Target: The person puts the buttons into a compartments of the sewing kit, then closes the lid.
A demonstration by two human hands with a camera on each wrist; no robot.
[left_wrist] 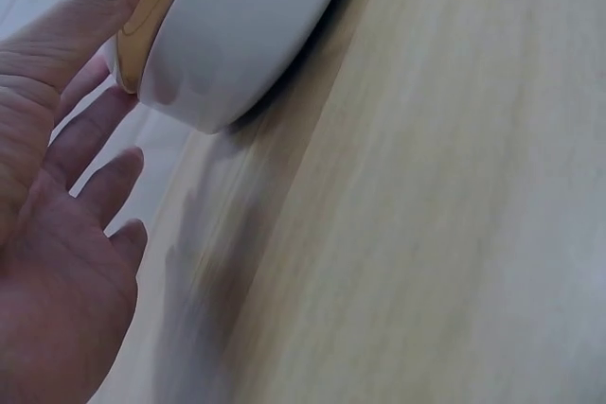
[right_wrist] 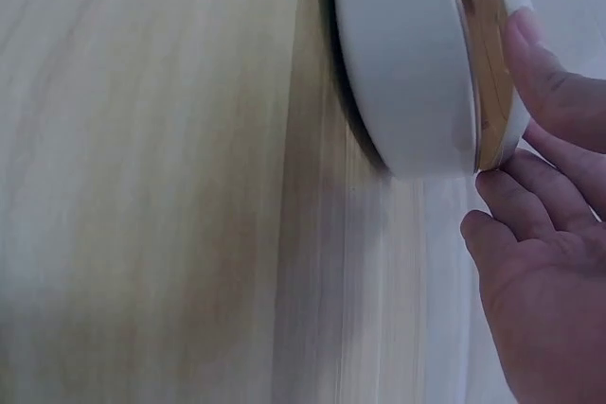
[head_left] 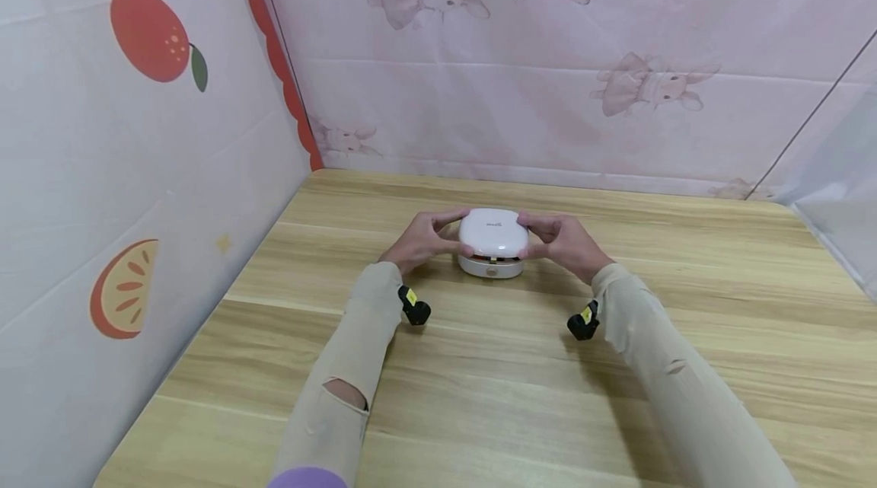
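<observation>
A white rounded box stands on the table, its glossy lid (head_left: 495,233) carrying small lettering and its white base (head_left: 490,269) bearing a round gold button at the front. A gap with dark and gold parts shows between lid and base along the front. From the left, my left hand (head_left: 425,238) grips the lid's edge between thumb and fingers. My right hand (head_left: 565,240) holds the opposite edge the same way. Both wrist views show a gold-coloured band (left_wrist: 163,11) above the base, with thumb and fingertips at the lid side; the ring and little fingers stay off the box.
The wood-grain table (head_left: 493,397) runs to a pink rabbit-print curtain (head_left: 466,122) at the back. A white wall sheet with fruit prints (head_left: 171,191) rises along the left edge. Black wrist cameras (head_left: 415,307) hang below both cuffs.
</observation>
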